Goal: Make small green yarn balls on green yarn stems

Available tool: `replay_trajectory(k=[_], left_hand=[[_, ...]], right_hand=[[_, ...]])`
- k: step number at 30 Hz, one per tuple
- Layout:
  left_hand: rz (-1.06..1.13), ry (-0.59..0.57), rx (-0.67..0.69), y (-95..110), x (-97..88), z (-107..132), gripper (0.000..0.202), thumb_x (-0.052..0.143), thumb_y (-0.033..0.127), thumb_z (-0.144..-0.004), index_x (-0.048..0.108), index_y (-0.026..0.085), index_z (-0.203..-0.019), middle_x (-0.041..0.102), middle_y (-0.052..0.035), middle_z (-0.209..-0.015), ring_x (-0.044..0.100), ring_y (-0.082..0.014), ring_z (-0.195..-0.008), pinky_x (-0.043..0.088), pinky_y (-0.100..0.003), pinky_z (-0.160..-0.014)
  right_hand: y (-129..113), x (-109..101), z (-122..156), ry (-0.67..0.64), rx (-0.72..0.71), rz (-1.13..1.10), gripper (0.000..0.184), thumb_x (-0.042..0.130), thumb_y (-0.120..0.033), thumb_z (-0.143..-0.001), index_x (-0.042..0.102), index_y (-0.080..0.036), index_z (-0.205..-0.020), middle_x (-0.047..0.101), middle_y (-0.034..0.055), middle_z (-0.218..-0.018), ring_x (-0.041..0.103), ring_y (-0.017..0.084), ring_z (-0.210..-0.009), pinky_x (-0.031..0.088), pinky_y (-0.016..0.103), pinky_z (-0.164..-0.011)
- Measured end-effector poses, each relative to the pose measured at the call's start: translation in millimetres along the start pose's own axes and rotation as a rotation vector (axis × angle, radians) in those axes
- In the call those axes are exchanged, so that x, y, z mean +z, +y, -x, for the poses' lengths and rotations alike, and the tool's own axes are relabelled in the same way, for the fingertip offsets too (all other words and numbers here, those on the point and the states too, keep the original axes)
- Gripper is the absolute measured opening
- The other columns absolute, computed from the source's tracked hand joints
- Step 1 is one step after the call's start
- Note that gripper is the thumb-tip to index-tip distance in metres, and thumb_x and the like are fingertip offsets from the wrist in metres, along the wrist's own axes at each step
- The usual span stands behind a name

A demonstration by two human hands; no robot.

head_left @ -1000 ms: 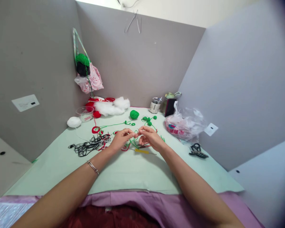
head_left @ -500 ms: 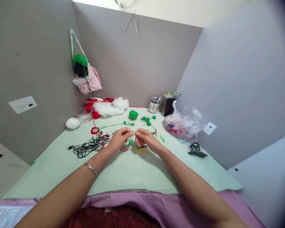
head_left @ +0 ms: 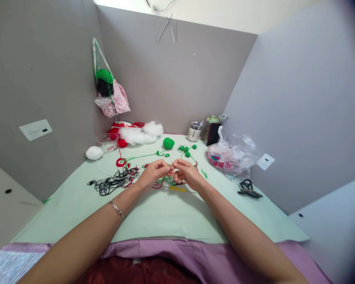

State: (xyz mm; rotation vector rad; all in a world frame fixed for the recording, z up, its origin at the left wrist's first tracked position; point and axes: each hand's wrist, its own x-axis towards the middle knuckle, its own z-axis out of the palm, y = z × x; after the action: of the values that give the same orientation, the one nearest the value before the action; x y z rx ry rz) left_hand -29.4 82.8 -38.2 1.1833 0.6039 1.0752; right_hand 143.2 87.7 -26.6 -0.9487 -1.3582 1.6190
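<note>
My left hand [head_left: 154,173] and my right hand [head_left: 187,173] meet fingertip to fingertip above the pale green table mat [head_left: 154,213]. Both are closed in a pinch on something thin between them, too small to name; green yarn strands [head_left: 165,180] trail just under the fingers. A silver bracelet [head_left: 116,208] sits on my left wrist. A yellow-handled tool [head_left: 179,189] lies on the mat just below my right hand. A tangle of black cord [head_left: 114,182] lies left of my left hand.
Behind the hands lie a green yarn ball [head_left: 168,142], small green pompoms [head_left: 185,150], white stuffing [head_left: 139,133], a clear cup [head_left: 107,141] and a white ball [head_left: 94,152]. A plastic bag [head_left: 231,157] and a black clip [head_left: 247,188] are at the right. Grey partition walls enclose the desk.
The hands stayed in place, parting slightly and then closing back together at the fingertips. The camera view shifted a little.
</note>
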Motion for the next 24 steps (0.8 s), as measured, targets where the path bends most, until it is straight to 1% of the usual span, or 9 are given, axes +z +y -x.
replay_trajectory(k=[4,8,10,12,14,16,18,22,24], left_hand=[[-0.025,0.076,0.056,4.2,-4.8,-2.0,0.027,0.073,0.034,-0.072,0.053,0.016,-0.069,0.062,-0.0024,-0.080,0.060,-0.0132,-0.081,0.047,-0.027,-0.079],[-0.151,0.142,0.044,2.4,-7.5,-2.8,0.029,0.069,0.043,-0.075,0.056,0.017,-0.074,0.054,0.0015,-0.070,0.052,-0.0092,-0.063,0.045,-0.023,-0.066],[-0.236,0.050,-0.026,0.6,-6.2,-0.5,0.032,0.065,0.047,-0.078,0.056,0.016,-0.074,0.054,0.0011,-0.067,0.051,-0.0089,-0.057,0.043,-0.022,-0.061],[-0.314,-0.155,-0.116,0.5,-2.9,3.4,0.036,0.062,0.051,-0.079,0.058,0.016,-0.074,0.057,-0.0008,-0.068,0.053,-0.0096,-0.056,0.042,-0.022,-0.057],[-0.358,-0.357,-0.167,2.1,1.3,7.6,0.037,0.060,0.052,-0.081,0.059,0.016,-0.075,0.061,-0.0028,-0.072,0.055,-0.0106,-0.057,0.042,-0.023,-0.058],[-0.391,-0.441,-0.151,4.1,4.7,10.1,0.037,0.058,0.052,-0.083,0.062,0.016,-0.077,0.062,-0.0035,-0.074,0.056,-0.0116,-0.061,0.043,-0.024,-0.061],[-0.428,-0.358,-0.068,5.0,5.7,9.9,0.035,0.056,0.049,-0.084,0.066,0.016,-0.080,0.061,-0.0028,-0.071,0.055,-0.0124,-0.063,0.044,-0.024,-0.064],[-0.381,-0.028,0.137,1.7,1.8,3.6,0.029,0.060,0.044,-0.083,0.070,0.017,-0.083,0.063,-0.0034,-0.082,0.054,-0.0125,-0.071,0.045,-0.025,-0.072],[-0.266,0.017,0.147,-0.6,-0.2,0.6,0.028,0.061,0.043,-0.082,0.070,0.016,-0.086,0.063,-0.0045,-0.092,0.055,-0.0122,-0.073,0.047,-0.026,-0.074]], right_hand=[[0.3,-2.9,-0.4,-0.054,0.034,0.025,0.033,0.068,-0.045,-0.076,0.050,-0.019,-0.080,0.060,-0.0016,-0.066,0.053,0.008,-0.047,0.039,0.019,-0.044],[-4.1,-9.3,-2.7,0.067,-0.087,0.048,0.033,0.070,-0.044,-0.074,0.050,-0.018,-0.074,0.048,-0.0059,-0.057,0.038,0.005,-0.045,0.027,0.018,-0.042],[-6.0,-14.4,-4.4,0.155,-0.160,0.062,0.032,0.070,-0.043,-0.073,0.052,-0.017,-0.074,0.045,-0.0065,-0.057,0.035,0.005,-0.046,0.025,0.019,-0.044],[-6.4,-19.2,-6.0,0.218,-0.216,0.086,0.029,0.069,-0.042,-0.074,0.055,-0.017,-0.077,0.045,-0.0065,-0.056,0.034,0.005,-0.046,0.024,0.020,-0.045],[-4.9,-21.5,-7.2,0.226,-0.237,0.124,0.027,0.068,-0.041,-0.075,0.056,-0.017,-0.078,0.044,-0.0066,-0.054,0.034,0.006,-0.046,0.024,0.021,-0.045],[-1.6,-20.4,-8.1,0.190,-0.223,0.168,0.025,0.067,-0.040,-0.075,0.056,-0.017,-0.077,0.044,-0.0068,-0.052,0.034,0.006,-0.045,0.024,0.021,-0.046],[2.9,-16.9,-9.1,0.149,-0.189,0.200,0.026,0.067,-0.041,-0.074,0.056,-0.018,-0.076,0.044,-0.0070,-0.051,0.035,0.007,-0.045,0.025,0.021,-0.046],[10.1,-8.6,-10.7,0.094,-0.123,0.233,0.033,0.067,-0.048,-0.072,0.053,-0.018,-0.071,0.047,-0.0066,-0.052,0.036,0.006,-0.043,0.023,0.021,-0.044],[10.9,-5.3,-10.4,0.075,-0.106,0.229,0.036,0.068,-0.050,-0.072,0.052,-0.018,-0.070,0.047,-0.0067,-0.052,0.035,0.006,-0.043,0.022,0.021,-0.044]])
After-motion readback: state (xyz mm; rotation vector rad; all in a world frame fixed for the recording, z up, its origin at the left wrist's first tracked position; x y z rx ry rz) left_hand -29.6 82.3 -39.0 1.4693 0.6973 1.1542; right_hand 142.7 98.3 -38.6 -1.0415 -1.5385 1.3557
